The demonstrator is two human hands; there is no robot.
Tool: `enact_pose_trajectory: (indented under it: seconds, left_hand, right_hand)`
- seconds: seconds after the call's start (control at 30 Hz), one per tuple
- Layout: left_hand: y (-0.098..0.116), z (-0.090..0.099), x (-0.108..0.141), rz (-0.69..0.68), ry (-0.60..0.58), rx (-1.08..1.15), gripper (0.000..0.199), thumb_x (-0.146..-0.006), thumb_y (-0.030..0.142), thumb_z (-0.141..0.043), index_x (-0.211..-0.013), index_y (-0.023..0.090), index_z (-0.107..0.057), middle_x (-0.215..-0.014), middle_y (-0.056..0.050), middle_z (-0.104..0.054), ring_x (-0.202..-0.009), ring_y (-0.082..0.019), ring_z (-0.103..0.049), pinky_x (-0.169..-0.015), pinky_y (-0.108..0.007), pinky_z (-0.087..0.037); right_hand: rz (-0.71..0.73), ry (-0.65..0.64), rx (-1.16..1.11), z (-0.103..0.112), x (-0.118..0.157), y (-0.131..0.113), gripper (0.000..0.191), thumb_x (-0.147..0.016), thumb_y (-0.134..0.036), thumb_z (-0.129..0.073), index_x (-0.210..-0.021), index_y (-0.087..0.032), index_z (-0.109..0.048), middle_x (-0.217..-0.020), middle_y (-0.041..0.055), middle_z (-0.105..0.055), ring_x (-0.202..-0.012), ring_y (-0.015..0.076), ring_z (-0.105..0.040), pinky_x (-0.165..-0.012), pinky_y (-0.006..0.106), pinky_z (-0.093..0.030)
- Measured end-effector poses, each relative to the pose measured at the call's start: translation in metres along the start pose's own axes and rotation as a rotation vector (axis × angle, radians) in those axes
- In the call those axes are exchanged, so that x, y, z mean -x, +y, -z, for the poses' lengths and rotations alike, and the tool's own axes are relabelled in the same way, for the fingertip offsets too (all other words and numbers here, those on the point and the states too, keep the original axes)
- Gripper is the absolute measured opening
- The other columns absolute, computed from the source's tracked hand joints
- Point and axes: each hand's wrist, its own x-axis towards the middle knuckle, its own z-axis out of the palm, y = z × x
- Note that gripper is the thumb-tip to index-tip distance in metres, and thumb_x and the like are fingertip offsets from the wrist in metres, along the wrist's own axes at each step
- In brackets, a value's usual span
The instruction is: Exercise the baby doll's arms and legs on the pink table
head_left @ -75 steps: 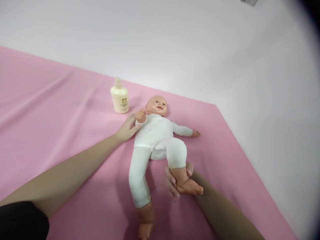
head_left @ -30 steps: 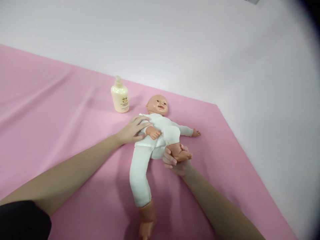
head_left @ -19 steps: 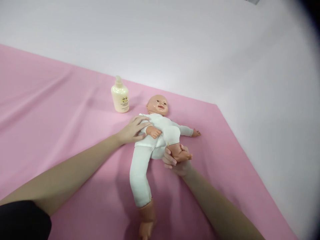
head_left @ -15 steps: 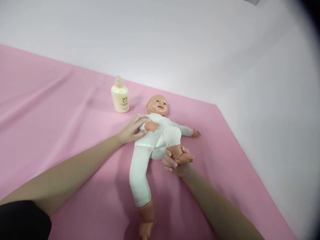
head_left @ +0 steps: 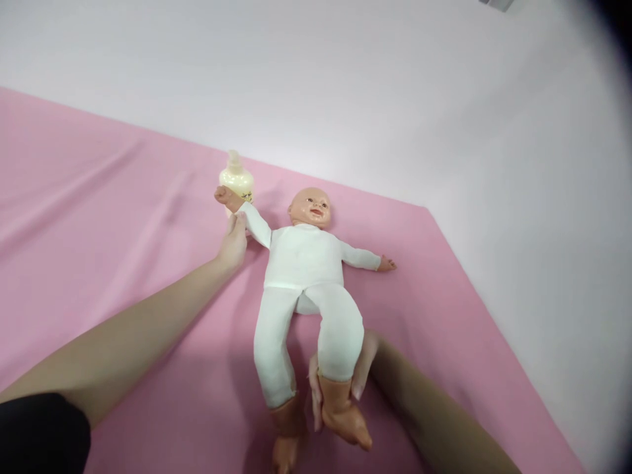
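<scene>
Baby doll with a bald, tan plastic head and a white cloth body (head_left: pixel 305 260) lies face up, its long axis running from the head at 12 o'clock to its bare plastic feet at 6 o'clock. From its chest, one arm stretches toward 10 o'clock, the other toward 3. The knee nearer 5 o'clock is slightly bent.

Both hands are on the doll, which lies between them. The person's left hand (head_left: pixel 234 242), at 9 o'clock from the chest, pinches the white sleeve just below the doll's wrist. The right hand (head_left: pixel 364 368), at 5 o'clock, is cupped around the lower leg from behind, with fingers showing on either side of the ankle; the leg hides the palm.

A cream-coloured plastic pump bottle (head_left: pixel 237 179) stands upright between 10 and 11 o'clock. The doll's outstretched hand covers part of its front; I can't tell whether they touch. Everything sits on a smooth pink cloth (head_left: pixel 99 197) with soft creases. A black fabric sleeve (head_left: pixel 42 431) shows at 8 o'clock, on the person's left arm.
</scene>
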Motion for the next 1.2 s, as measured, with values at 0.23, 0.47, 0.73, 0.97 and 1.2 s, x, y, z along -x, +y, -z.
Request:
enact_pose_trajectory:
  seconds: [0.23, 0.47, 0.73, 0.97, 1.2]
  left_hand:
    - [0.012, -0.01, 0.009, 0.017, 0.034, 0.008, 0.036, -0.079, 0.046, -0.064, -0.106, 0.025, -0.051, -0.111, -0.006, -0.057, -0.106, -0.021, -0.056, -0.089, -0.037, -0.049]
    - [0.016, -0.008, 0.012, -0.017, -0.053, -0.183, 0.045, -0.069, 0.03, -0.073, -0.105, 0.021, -0.048, -0.1, -0.005, -0.057, -0.095, -0.021, -0.058, -0.084, -0.037, -0.049]
    - [0.014, -0.013, 0.016, -0.136, -0.148, -0.286, 0.031, -0.079, 0.035, -0.06, -0.101, 0.018, -0.046, -0.093, -0.005, -0.057, -0.09, -0.019, -0.058, -0.083, -0.037, -0.05]
    - [0.024, -0.01, 0.025, -0.555, -0.481, -0.595, 0.036, -0.088, 0.029, -0.051, -0.121, 0.018, -0.049, -0.122, -0.013, -0.047, -0.122, -0.026, -0.043, -0.107, -0.046, -0.034]
    - [0.029, -0.008, 0.031, -0.636, -0.659, -0.726, 0.043, -0.089, 0.022, -0.048, -0.131, 0.026, -0.047, -0.133, -0.011, -0.037, -0.127, -0.025, -0.036, -0.108, -0.044, -0.033]
  right_hand:
    - [-0.015, 0.011, 0.008, -0.001, -0.003, 0.004, 0.06, -0.056, -0.002, -0.079, -0.106, -0.015, -0.049, -0.11, 0.0154, -0.066, -0.105, 0.0235, -0.065, -0.089, 0.032, -0.051]
    - [-0.033, 0.073, -0.064, 0.001, -0.001, 0.014, 0.051, -0.058, -0.01, -0.081, -0.101, -0.016, -0.055, -0.096, 0.0095, -0.069, -0.099, 0.0223, -0.066, -0.084, 0.033, -0.053]
    - [0.072, -0.142, -0.143, 0.012, 0.007, 0.005, 0.054, -0.062, -0.011, -0.08, -0.108, -0.017, -0.053, -0.102, 0.0136, -0.067, -0.1, 0.0268, -0.066, -0.076, 0.042, -0.055]
    - [0.203, -0.174, -0.155, 0.022, 0.012, 0.015, 0.058, -0.047, -0.019, -0.084, -0.098, -0.016, -0.055, -0.094, 0.0137, -0.07, -0.081, 0.0265, -0.069, -0.067, 0.038, -0.057]
    - [0.354, -0.07, -0.138, 0.023, 0.016, 0.024, 0.054, -0.052, -0.042, -0.081, -0.09, -0.017, -0.052, -0.086, 0.0107, -0.071, -0.069, 0.0191, -0.067, -0.063, 0.033, -0.055]
